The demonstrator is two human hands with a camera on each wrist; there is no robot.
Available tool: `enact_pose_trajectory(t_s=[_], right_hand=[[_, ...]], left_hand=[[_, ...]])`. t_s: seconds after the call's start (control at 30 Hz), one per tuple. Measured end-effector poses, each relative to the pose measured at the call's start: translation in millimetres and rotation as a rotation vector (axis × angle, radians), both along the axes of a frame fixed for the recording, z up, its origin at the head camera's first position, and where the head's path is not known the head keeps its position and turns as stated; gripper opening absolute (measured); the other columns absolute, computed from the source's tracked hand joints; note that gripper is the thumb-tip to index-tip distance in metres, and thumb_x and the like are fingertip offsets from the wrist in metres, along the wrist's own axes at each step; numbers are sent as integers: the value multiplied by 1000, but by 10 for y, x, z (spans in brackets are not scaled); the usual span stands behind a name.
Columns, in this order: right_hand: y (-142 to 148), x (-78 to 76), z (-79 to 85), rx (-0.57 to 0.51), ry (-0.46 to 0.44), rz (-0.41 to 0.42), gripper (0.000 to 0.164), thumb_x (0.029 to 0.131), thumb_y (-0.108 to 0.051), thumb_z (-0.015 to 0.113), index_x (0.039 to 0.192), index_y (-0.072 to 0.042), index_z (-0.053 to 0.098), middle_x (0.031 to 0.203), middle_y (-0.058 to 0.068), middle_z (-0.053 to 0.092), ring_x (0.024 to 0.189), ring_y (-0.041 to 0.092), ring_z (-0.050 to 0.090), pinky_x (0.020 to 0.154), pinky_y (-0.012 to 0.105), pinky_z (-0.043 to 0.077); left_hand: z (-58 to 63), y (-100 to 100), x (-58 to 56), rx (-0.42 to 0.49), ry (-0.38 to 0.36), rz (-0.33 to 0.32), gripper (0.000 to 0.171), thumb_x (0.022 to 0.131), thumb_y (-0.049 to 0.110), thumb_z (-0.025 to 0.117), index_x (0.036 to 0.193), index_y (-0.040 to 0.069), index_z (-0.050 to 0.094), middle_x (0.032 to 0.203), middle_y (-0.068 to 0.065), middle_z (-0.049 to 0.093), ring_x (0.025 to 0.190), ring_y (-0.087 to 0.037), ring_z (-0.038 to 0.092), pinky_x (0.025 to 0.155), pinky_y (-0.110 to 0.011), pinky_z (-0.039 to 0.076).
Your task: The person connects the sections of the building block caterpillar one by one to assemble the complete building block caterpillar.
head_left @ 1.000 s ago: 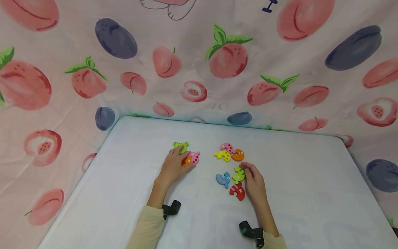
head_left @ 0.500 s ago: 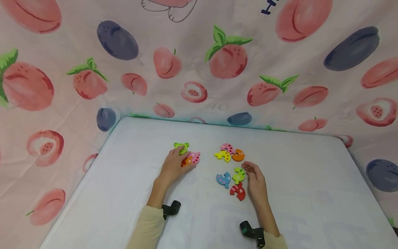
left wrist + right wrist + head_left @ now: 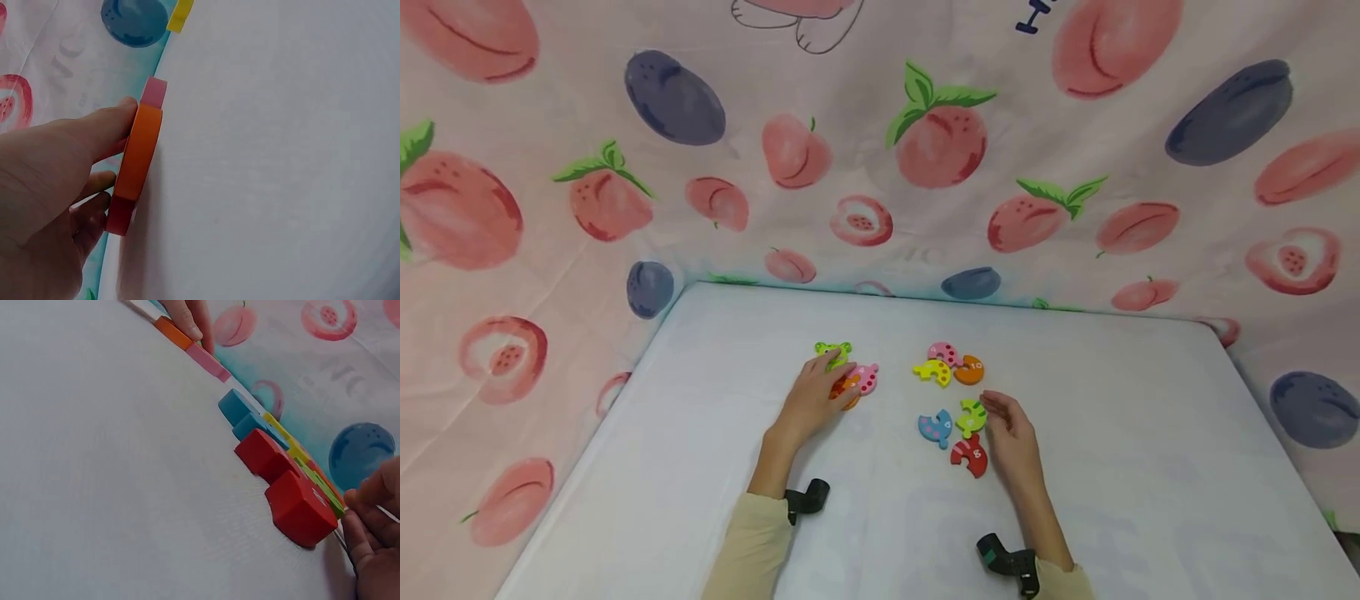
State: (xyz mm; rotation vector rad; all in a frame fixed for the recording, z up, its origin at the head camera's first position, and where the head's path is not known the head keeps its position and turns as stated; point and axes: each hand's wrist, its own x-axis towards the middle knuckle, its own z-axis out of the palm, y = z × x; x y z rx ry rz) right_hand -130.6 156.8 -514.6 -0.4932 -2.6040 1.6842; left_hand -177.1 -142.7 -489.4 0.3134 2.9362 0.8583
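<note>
My left hand (image 3: 807, 398) lies over a cluster of puzzle pieces left of centre, its fingers on their tops. Around it show a green frog-faced piece (image 3: 832, 352), a pink spotted one (image 3: 868, 380) and an orange one (image 3: 852, 403). In the left wrist view the thumb touches the orange piece (image 3: 141, 150), above a red one (image 3: 120, 219). My right hand (image 3: 1015, 437) rests on its side on the table, fingers loosely bent beside a green striped piece (image 3: 972, 418). In the right wrist view those fingertips (image 3: 352, 497) are right at the green piece's edge (image 3: 334, 503).
A blue piece (image 3: 935, 427) and a red piece (image 3: 970, 457) lie near the green striped one. Farther back sit pink (image 3: 942, 353), yellow (image 3: 934, 372) and orange (image 3: 970, 369) pieces close together. A fruit-patterned cloth (image 3: 925, 233) borders the white table (image 3: 1112, 458).
The left thumb has shifted slightly left over its pieces, uncovering more red and orange. The right fingertips have drawn back slightly from the green striped piece. The head view has shifted slightly.
</note>
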Motion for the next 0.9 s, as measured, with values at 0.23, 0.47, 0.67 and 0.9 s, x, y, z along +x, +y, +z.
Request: enact_pose_trajectory(t_s=[0.23,0.47,0.67,0.9], right_hand=[[-33,29,18,19,-28,64,54,90,-24,65,139,-15,45,141,8,52,126,27,51,110,45,44],[-64,51,43,171,40,141,54,84,-19,72,132,-8,50,138,12,49,127,28,47,110,47,42],[-75,44,52,223,60,165,45,86,-16,68,128,-7,55,137,12,47,130,29,43,112,47,40],[-83,61,24,232,84,113,38,89,-15,65,126,-7,60,135,12,52,129,29,48,110,44,42]], left_hand=[[-25,96,18,-36,7,75,54,92,39,63,137,9,55,155,-9,36,143,-31,31,117,-49,32],[-5,242,36,4,17,136,54,91,39,65,135,9,55,156,-13,36,147,-33,28,118,-51,30],[14,275,53,55,20,151,46,91,36,66,130,14,59,156,-14,35,149,-33,24,118,-53,29],[8,238,46,66,13,144,44,90,38,66,129,16,60,157,-12,36,149,-32,24,117,-54,29]])
